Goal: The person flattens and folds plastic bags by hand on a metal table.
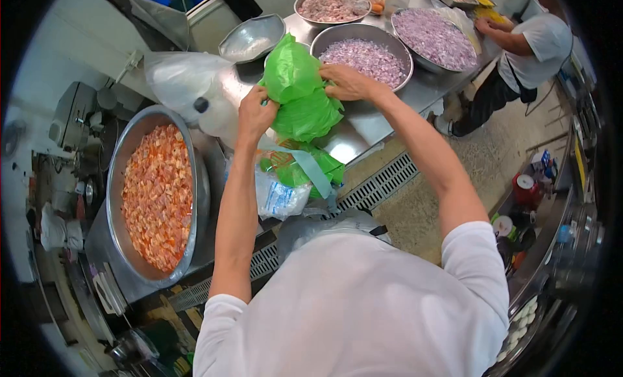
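A bright green plastic bag [300, 107] is stretched between my two hands above the steel table. My left hand [257, 112] grips its left edge with curled fingers. On the opposite side, my right hand [347, 83] pinches the bag near its upper right. Below it lie a white and blue plastic packet [280, 194] and more green plastic [324, 166]. A large steel bowl [363, 34] of chopped purple onion stands just beyond my right hand. What the green bag holds, if anything, is hidden.
At left a wide basin [199, 201] holds diced, orange-tinted meat. Clear plastic bags [195, 78] lie beside it. Farther back are a shallow metal scoop-like pan [253, 39], a bowl of minced meat [334, 5] and more chopped onion [435, 39]. A co-worker [532, 52] stands at right.
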Available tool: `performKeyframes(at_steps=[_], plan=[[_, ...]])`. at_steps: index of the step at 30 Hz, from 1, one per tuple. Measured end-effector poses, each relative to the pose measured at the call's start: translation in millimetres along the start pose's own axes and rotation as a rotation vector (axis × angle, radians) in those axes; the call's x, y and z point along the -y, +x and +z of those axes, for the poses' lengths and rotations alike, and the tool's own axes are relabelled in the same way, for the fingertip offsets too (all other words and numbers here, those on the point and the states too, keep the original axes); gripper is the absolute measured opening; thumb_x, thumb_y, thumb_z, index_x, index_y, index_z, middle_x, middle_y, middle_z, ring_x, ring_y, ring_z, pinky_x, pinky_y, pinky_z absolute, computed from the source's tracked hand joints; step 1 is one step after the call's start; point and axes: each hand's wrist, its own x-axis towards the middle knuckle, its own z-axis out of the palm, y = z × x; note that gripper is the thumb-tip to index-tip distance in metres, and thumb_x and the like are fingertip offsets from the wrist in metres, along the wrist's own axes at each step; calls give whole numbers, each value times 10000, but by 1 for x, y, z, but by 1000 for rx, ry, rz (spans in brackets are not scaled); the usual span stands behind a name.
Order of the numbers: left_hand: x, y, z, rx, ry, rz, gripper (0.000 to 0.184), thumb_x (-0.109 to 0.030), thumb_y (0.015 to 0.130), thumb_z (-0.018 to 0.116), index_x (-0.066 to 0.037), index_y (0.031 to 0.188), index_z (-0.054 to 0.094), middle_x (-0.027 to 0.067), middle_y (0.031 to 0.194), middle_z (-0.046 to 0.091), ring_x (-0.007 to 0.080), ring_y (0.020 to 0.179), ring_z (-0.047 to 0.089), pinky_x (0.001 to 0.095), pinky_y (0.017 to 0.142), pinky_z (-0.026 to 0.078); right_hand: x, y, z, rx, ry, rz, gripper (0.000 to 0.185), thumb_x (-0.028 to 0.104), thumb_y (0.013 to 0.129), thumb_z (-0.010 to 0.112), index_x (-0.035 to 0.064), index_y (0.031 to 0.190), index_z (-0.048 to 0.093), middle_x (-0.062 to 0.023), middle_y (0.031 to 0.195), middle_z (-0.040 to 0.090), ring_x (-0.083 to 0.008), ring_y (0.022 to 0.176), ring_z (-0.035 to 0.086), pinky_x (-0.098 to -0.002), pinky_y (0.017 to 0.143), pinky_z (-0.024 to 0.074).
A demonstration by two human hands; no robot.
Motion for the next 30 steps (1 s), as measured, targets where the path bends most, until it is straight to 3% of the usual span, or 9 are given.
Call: performKeyframes(at_steps=[6,13,17,19,21,24,26,28,30], plan=[[-35,-22,11,-474,-71,102,303,-46,721,698,-30,1020,655,171,1003,602,377,1044,593,443,875,492,65,-24,-12,-426,-71,78,319,57,725,605,-16,1034,575,-215,1041,587,-406,1020,571,-489,920,466],[-5,-42,42,-281,136,-152,413,-83,735,722,-29,1136,636,187,1064,615,383,1006,610,448,877,494,71,-65,60,-434,64,236,314,-17,738,558,9,1051,572,-167,1099,580,-386,1063,558,-471,905,479],[-6,-41,31,-450,-50,-53,377,-82,756,712,-16,1120,637,172,1022,619,355,952,614,446,850,488,63,-58,23,-478,337,470,241,27,836,592,0,1073,629,-149,1077,635,-258,1018,622,-383,890,488],[-40,-51,20,-440,-142,-77,376,-78,765,705,-15,1130,640,165,999,621,338,943,613,440,838,487,70,-28,-7,-808,327,387,251,142,892,625,-15,1083,673,-229,979,666,-356,935,652,-395,908,487],[-21,-39,29,-308,-12,-110,481,-128,774,724,-35,1233,612,162,936,625,337,911,621,421,824,492,64,9,-23,-874,253,114,349,280,965,609,-8,1148,681,-209,1030,696,-312,977,662,-376,937,482],[15,-41,41,-170,-22,-220,547,-173,787,736,-37,1294,582,151,862,639,329,855,633,415,811,497,26,37,14,-464,695,402,445,375,1015,551,0,1228,663,-167,1126,708,-241,1048,649,-357,963,472],[10,-45,31,-90,-73,-284,549,-197,810,732,-26,1306,570,138,818,647,316,806,639,415,799,499,23,24,23,-471,660,366,490,415,1035,507,-3,1242,658,-139,1152,709,-211,1064,638,-344,968,469],[6,-60,27,-237,-89,-238,518,-201,847,711,-12,1307,567,104,800,655,285,766,645,406,780,508,18,10,7,-415,578,481,435,338,1029,531,23,1313,624,-99,1223,690,-208,1103,629,-297,982,463],[-10,-88,20,-424,-203,-194,371,-188,928,654,-3,1242,586,37,756,613,194,633,590,361,635,495,22,-14,-1,-736,543,558,398,322,1017,568,17,1257,653,-81,1124,707,-178,970,649,-305,901,495]])
